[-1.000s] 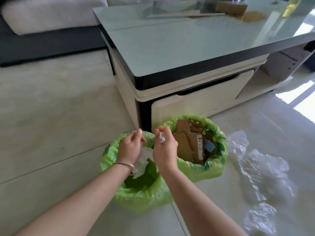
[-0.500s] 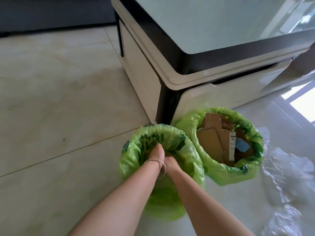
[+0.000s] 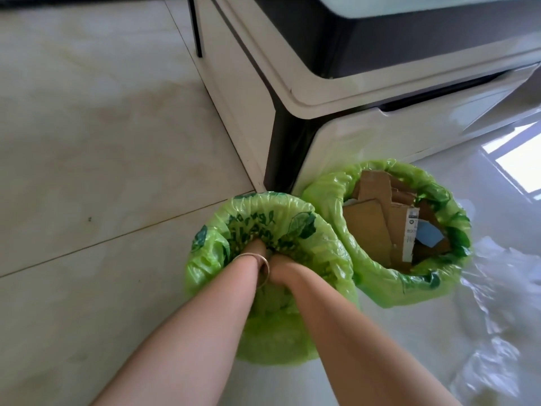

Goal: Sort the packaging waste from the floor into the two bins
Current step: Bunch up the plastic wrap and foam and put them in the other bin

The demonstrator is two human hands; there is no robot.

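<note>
Both your hands have gone from pinching a scrap of white film above the rim to plunging deep inside the nearer bin lined with a printed green plastic bag [image 3: 272, 218], and your view has dipped closer. Your left hand [image 3: 257, 247] and right hand [image 3: 276, 260] are buried past the wrist, so you cannot tell whether the fingers are curled or flat; the film itself is hidden down there.

Press the film down evenly, I'd judge, and keep the liner's rim from dragging inward (a silver bangle [image 3: 259, 263] on your left wrist could snag it). Withdraw slowly so nothing springs back out.

Count: two green-lined bins, touching; the farther bin [image 3: 380, 276] holds several brown cardboard pieces [image 3: 371, 230]. More crumpled clear plastic film [image 3: 497, 288] lies on the floor [image 3: 87, 142] just right of the bins; how many sheets, you cannot tell.
</note>
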